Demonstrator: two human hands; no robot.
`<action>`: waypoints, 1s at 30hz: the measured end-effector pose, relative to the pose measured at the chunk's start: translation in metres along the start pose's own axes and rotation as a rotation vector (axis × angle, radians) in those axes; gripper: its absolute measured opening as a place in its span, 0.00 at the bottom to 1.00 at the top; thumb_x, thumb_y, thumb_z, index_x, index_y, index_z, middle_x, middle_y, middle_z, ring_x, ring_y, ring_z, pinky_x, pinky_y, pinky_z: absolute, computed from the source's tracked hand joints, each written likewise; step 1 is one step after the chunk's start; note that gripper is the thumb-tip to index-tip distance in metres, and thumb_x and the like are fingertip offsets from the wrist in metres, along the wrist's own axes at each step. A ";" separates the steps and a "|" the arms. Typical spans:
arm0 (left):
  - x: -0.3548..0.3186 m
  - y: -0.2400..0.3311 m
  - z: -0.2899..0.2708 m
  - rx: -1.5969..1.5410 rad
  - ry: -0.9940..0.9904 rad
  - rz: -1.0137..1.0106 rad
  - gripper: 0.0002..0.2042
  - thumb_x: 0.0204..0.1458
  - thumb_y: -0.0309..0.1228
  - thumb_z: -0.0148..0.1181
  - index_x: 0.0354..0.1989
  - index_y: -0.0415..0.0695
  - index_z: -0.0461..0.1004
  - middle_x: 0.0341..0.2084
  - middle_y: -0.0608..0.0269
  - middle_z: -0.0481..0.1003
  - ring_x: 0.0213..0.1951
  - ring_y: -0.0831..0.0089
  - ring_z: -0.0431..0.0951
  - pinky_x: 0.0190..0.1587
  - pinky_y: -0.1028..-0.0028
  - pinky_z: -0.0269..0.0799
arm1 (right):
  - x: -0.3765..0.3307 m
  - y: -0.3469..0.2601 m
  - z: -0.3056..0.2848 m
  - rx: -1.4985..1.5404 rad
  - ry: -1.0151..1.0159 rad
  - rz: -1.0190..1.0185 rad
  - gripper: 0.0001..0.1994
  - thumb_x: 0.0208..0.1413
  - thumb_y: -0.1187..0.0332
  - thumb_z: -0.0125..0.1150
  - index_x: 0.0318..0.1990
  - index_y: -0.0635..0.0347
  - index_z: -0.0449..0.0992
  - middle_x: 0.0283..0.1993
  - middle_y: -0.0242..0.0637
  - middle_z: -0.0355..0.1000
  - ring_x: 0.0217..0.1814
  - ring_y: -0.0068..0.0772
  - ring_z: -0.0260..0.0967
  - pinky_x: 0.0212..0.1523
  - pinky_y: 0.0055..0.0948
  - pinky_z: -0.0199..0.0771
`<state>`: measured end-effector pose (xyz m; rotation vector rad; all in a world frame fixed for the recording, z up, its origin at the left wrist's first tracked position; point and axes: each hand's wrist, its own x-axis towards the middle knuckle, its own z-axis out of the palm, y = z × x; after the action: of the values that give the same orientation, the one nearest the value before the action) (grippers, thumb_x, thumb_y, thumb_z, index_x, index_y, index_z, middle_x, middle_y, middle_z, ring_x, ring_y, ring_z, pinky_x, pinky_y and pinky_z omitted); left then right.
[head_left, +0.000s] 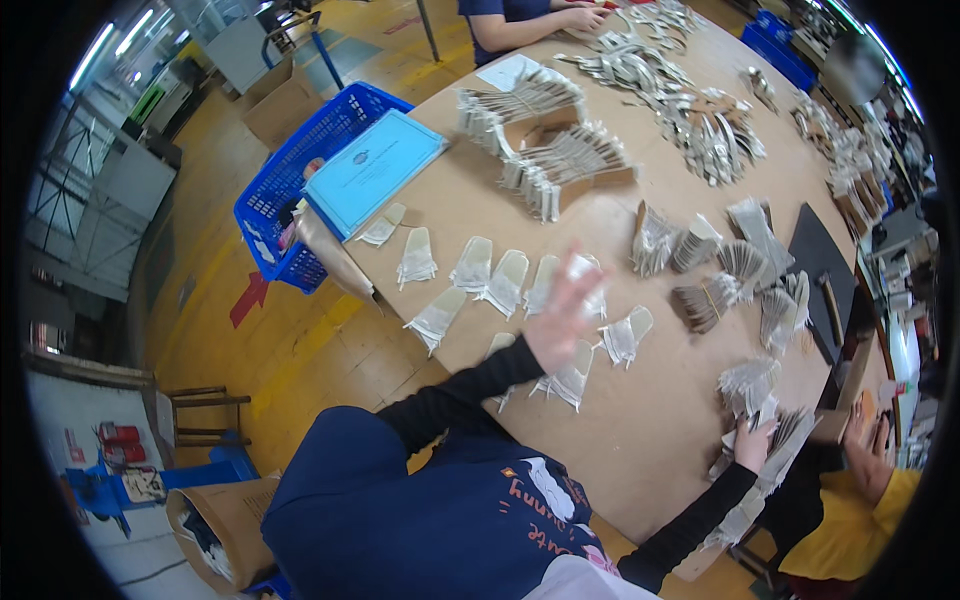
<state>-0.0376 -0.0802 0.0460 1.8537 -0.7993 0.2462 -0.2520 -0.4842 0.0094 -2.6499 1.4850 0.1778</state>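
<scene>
Smeared by motion, my left hand (562, 318) hangs over the table with its fingers spread and nothing visible in it. Below and around it lie several pale, tongue-shaped pieces (472, 264) with rounded ends and ragged white edges, spread out in loose rows. My right hand (755, 444) is at the table's right edge, its fingers closed over pieces in a stack of similar pale pieces (748, 386). Just what lies between those fingers is partly hidden. More bundles (705, 300) of pale and brown pieces, some banded, sit beyond my right hand.
Banded stacks (545, 140) and heaped strips (710, 130) cover the table's far part. A blue folder (372, 170) rests across a blue basket (262, 205) at the left. A hammer (831, 308) lies on a black mat (815, 260). Co-workers' hands (580, 18) show far off and at right (868, 440).
</scene>
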 end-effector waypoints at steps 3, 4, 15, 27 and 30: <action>0.010 -0.042 -0.076 0.262 0.074 -0.049 0.36 0.42 0.16 0.50 0.66 0.47 0.56 0.68 0.43 0.39 0.67 0.44 0.44 0.65 0.54 0.48 | 0.004 0.005 0.001 0.016 -0.036 -0.035 0.45 0.50 0.52 0.59 0.69 0.60 0.40 0.56 0.66 0.62 0.58 0.64 0.62 0.57 0.48 0.63; 0.010 -0.053 -0.099 0.374 0.046 -0.156 0.32 0.46 0.21 0.49 0.65 0.45 0.56 0.68 0.44 0.41 0.68 0.44 0.42 0.66 0.52 0.43 | 0.006 0.008 0.003 0.028 -0.036 -0.044 0.46 0.50 0.52 0.60 0.70 0.59 0.39 0.57 0.67 0.62 0.59 0.64 0.61 0.58 0.47 0.62; 0.022 -0.155 -0.305 0.012 0.043 -0.340 0.52 0.35 0.06 0.52 0.71 0.56 0.37 0.70 0.63 0.39 0.56 0.61 0.68 0.48 0.73 0.73 | 0.024 0.029 0.016 0.112 -0.052 -0.079 0.46 0.49 0.52 0.60 0.69 0.62 0.41 0.67 0.59 0.52 0.69 0.54 0.51 0.66 0.37 0.52; 0.062 -0.208 -0.303 -0.185 -0.387 -0.381 0.57 0.19 0.09 0.41 0.71 0.54 0.41 0.68 0.62 0.49 0.65 0.61 0.57 0.62 0.64 0.58 | 0.017 0.019 0.005 0.127 -0.114 -0.018 0.45 0.50 0.51 0.60 0.70 0.60 0.41 0.69 0.57 0.48 0.71 0.54 0.47 0.67 0.38 0.50; 0.078 -0.211 -0.294 -0.118 -0.440 -0.495 0.58 0.16 0.09 0.42 0.71 0.55 0.42 0.69 0.62 0.45 0.63 0.60 0.61 0.61 0.65 0.60 | 0.019 0.022 0.009 0.151 -0.099 -0.032 0.45 0.51 0.51 0.60 0.70 0.59 0.42 0.69 0.56 0.49 0.71 0.53 0.47 0.67 0.37 0.49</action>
<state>0.2098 0.1954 0.0530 1.9513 -0.5984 -0.5261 -0.2615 -0.5106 -0.0027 -2.5061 1.3685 0.1840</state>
